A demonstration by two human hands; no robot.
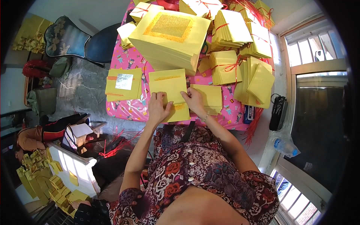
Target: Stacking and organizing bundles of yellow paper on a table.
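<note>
Yellow paper [168, 84] lies near front edge of pink tablecloth [131, 112]. Left hand [159, 108] rests on it, thumb spread from fingers; right hand [194, 101] at its right edge, pinching or not: cannot tell. Tall yellow stack [170, 43] blocks space behind; low stack [212, 98], right; silver-squared sheets [123, 81], left.

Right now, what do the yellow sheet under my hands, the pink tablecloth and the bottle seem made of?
Yellow sheet: probably matte paper, dull with thin, crisp edges. Pink tablecloth: likely glossy plastic, wrinkled and shiny. Bottle: apparently clear plastic, being see-through.
</note>
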